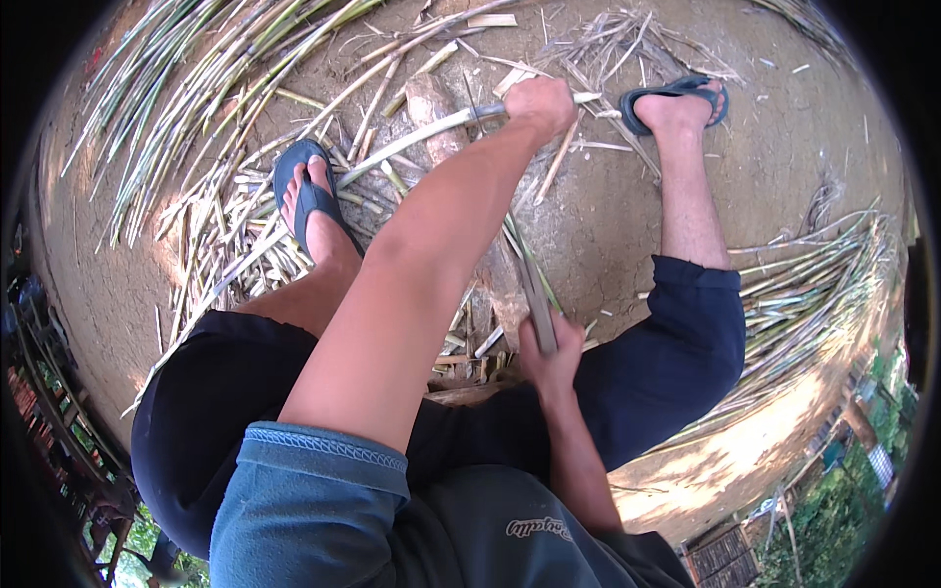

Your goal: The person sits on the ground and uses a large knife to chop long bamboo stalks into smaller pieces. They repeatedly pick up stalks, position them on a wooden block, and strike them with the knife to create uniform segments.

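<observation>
My left hand (541, 104) is closed round one end of a long, pale green cane stalk (417, 134). The stalk runs down to the left past my sandalled foot, and its cut tip pokes out beyond my fist. Nearer my body, my right hand (551, 355) grips a long, narrow, greyish tool (535, 292), which looks like a long knife. My left forearm hides the tool's middle; a thin dark length beyond the arm, touching or close to the stalk, seems to be its far end. A rough log (431, 103) lies on the ground underneath.
Cut stalk pieces (260, 250) lie heaped around my left foot (314, 196). Long green stalks (186, 88) spread at the upper left, with another bundle (814, 294) at the right. My right foot (676, 106) rests on bare earth near dry shreds (627, 44).
</observation>
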A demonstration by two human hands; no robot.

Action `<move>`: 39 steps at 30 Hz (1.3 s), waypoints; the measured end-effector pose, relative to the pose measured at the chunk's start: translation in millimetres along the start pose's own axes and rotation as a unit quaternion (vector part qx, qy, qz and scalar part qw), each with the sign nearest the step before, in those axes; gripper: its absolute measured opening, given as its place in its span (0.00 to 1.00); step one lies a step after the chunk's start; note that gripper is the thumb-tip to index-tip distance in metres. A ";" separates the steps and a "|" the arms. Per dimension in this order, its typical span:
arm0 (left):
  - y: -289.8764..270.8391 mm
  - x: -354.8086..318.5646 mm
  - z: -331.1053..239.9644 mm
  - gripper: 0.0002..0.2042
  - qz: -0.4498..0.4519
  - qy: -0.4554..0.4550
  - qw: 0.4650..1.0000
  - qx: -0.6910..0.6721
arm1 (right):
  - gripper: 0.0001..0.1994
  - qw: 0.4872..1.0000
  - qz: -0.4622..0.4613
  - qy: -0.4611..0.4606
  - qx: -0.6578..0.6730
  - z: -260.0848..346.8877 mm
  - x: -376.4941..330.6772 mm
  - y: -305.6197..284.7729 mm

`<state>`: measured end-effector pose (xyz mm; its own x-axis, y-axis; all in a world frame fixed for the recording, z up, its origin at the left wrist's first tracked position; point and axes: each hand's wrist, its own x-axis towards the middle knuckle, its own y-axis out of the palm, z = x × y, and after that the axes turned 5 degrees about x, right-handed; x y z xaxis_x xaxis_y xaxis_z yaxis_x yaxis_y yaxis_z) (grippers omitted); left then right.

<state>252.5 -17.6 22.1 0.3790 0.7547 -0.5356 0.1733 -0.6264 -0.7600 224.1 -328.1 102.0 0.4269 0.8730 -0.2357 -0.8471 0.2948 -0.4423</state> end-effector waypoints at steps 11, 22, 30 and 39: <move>0.8 -5.9 -4.5 0.16 0.014 0.029 0.999 -0.015 | 0.04 0.995 0.021 0.083 -0.055 -6.4 -42.4 -6.8; 17.4 -34.5 17.5 0.22 -0.250 0.128 0.958 0.057 | 0.03 0.947 -0.156 0.220 0.176 54.5 -91.6 -74.8; 25.5 -92.5 160.9 0.17 -0.404 0.102 0.908 0.044 | 0.04 0.962 -0.214 0.097 0.142 38.7 -97.2 -84.7; 31.7 -102.1 201.9 0.10 -0.324 0.211 0.921 0.054 | 0.00 0.994 -0.073 0.024 0.075 52.8 -67.3 -63.1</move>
<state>35.7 -75.0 -21.6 0.5510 0.8060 0.2163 0.4041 -0.0309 -0.9142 232.1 -384.9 191.4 0.5610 0.7977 -0.2214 -0.8107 0.4751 -0.3422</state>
